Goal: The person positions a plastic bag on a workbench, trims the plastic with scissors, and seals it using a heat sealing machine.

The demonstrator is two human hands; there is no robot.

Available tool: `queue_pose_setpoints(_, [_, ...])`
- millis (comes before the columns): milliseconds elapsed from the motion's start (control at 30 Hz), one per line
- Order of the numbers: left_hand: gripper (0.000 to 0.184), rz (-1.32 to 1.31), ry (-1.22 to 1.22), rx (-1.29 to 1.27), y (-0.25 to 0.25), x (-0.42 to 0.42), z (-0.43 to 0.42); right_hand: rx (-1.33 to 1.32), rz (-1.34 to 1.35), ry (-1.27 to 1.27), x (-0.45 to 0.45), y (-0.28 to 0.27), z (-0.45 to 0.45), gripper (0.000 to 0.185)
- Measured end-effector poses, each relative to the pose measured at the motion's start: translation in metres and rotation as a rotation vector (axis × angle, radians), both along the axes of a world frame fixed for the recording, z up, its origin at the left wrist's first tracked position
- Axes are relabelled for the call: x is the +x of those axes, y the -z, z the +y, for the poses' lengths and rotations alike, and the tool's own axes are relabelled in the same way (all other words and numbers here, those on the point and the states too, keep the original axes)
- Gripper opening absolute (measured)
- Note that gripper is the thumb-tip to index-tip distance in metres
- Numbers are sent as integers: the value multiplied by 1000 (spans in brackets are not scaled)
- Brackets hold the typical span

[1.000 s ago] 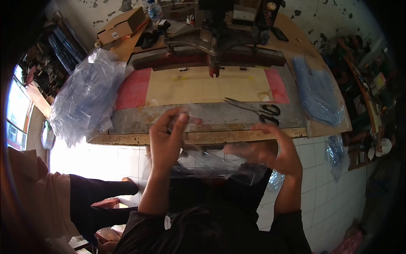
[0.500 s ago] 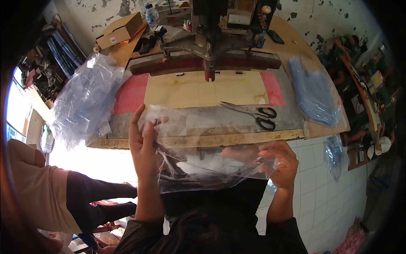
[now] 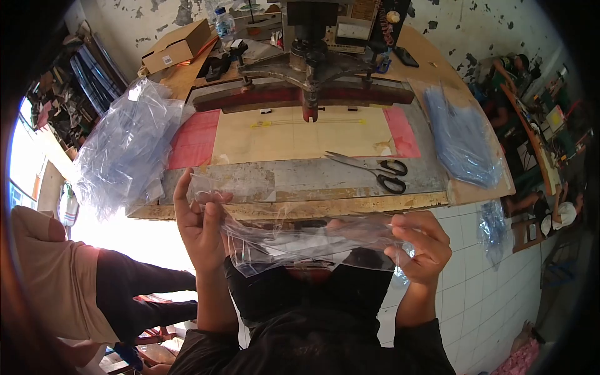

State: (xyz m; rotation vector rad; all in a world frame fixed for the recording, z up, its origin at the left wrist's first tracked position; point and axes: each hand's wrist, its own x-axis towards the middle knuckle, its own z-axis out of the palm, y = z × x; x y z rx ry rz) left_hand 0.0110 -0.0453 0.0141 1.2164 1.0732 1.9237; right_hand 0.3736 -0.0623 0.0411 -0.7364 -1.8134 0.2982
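A clear plastic sheet (image 3: pixel 294 244) stretches between my two hands, in front of the table's near edge. My left hand (image 3: pixel 203 228) grips its left end between thumb and fingers. At the right end, my right hand (image 3: pixel 422 245) pinches the sheet. Beyond it, black-handled scissors (image 3: pixel 378 172) lie on the grey metal plate (image 3: pixel 300 178). A cream sheet (image 3: pixel 300 140) with pink ends lies under the machine's press bar (image 3: pixel 250 97).
Crumpled clear plastic (image 3: pixel 131 144) is heaped at the table's left. Bluish plastic sheets (image 3: pixel 462 140) lie at its right. A cardboard box (image 3: pixel 178 47) and a bottle (image 3: pixel 224 24) stand behind. One person (image 3: pixel 62 275) stands at the left; others are at the far right.
My hands have moved apart, the left one leftward and the right one a little lower. The plastic sheet, loose before, now spans between them. The view has shifted slightly.
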Motion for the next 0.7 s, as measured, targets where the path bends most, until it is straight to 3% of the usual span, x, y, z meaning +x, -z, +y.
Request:
queue_pose_setpoints(333, [66,-3,11,20,6,-2,0,93,-44,50,-5,-2,0,36])
queue_pose_setpoints(433, [58,35,-14,-21,4,-1,2,54,-46,39,-4,-2,4,34])
queue_pose_setpoints(533, [52,66,-67,-131,0,3,10,-103,-69,-69,-2,2,26,45])
queue_pose_setpoints(633, [45,55,-106,-219,9,-3,25,-379,323,-246,12,34,75,60])
queue_pose_setpoints(700, [40,42,-106,-241,21,-11,34,-379,-81,171,25,51,104,67])
